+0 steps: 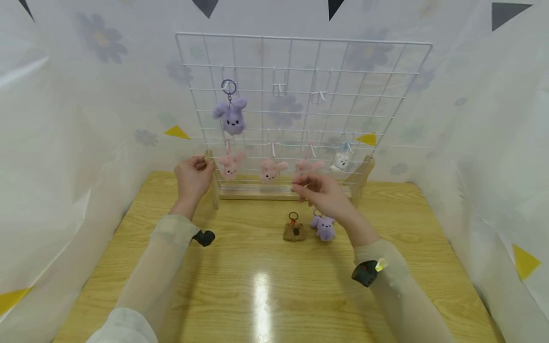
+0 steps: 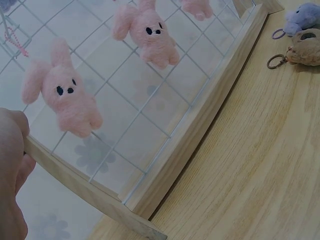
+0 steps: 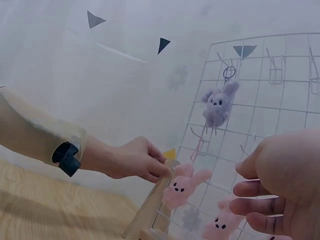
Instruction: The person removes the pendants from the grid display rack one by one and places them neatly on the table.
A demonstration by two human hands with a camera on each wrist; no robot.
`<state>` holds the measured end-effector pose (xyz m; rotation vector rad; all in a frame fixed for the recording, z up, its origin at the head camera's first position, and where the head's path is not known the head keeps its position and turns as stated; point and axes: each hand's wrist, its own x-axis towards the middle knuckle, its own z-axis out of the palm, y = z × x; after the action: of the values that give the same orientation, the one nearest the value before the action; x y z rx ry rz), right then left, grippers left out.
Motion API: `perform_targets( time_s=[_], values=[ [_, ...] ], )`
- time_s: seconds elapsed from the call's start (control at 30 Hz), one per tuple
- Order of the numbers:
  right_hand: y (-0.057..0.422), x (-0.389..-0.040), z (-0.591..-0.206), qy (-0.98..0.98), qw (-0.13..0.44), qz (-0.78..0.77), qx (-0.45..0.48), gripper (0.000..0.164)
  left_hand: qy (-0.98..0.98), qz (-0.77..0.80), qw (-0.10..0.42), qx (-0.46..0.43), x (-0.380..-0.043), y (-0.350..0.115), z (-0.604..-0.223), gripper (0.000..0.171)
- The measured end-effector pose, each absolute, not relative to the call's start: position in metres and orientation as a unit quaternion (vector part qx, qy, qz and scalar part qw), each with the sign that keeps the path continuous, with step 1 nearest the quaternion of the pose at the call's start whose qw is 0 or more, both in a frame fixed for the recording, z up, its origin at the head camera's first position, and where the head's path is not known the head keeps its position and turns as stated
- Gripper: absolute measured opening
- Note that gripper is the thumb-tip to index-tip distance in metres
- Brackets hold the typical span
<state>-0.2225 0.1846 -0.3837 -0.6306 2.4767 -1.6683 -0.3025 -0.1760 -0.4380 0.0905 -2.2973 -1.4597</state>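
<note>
My left hand grips the top of the wooden side leg of a white wire grid rack. My right hand hovers in front of the rack's lower right part, fingers loosely bent with nothing between them. It partly covers a pink plush bunny keychain in the head view. More pink bunny keychains hang in the same row, with a white plush keychain at the right end. Higher up on the left hangs a purple bunny keychain.
On the wooden table, before the rack, lie a brown plush keychain and another purple bunny keychain. Bare hooks sit on the grid's upper part. White patterned sheets enclose the back and sides.
</note>
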Motion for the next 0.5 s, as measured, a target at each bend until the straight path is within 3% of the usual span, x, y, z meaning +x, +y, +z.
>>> perform_targets(
  time_s=[0.17,0.5],
  values=[
    [0.173,-0.225,-0.365,0.798,0.024,-0.558,-0.228,0.016,-0.823,-0.525,0.213,0.029,-0.3,-0.177,-0.436,0.026],
    [0.155,-0.232,-0.333,0.791,0.007,-0.567,-0.229,0.023,-0.82,-0.532,0.21,0.026,-0.303,-0.177,-0.439,0.026]
  ],
)
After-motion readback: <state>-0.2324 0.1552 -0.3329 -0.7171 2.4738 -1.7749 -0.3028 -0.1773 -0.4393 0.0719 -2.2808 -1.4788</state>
